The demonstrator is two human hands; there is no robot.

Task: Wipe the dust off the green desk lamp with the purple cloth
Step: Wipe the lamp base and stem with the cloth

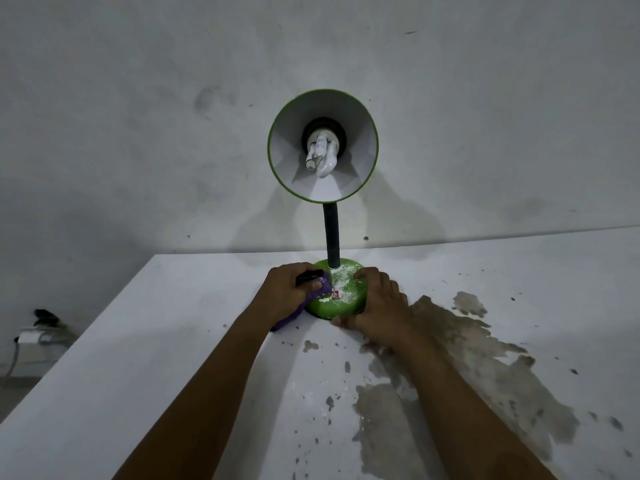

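The green desk lamp (337,299) stands on a white table (194,306), its round base speckled with white dust. A black neck rises to the green-rimmed shade (367,188), which faces me with a white spiral bulb inside. My left hand (282,296) grips the purple cloth (311,299) and holds it against the left side of the base. Part of the cloth hangs below the hand. My right hand (375,304) curls round the right side of the base, fingers on top, thumb at the front rim.
The white table has worn, dark patches (460,362) and specks to the right and in front. A stained grey wall (138,133) stands just behind the lamp. At the far left, below the table edge, a plug and cable (38,332) sit low by the wall.
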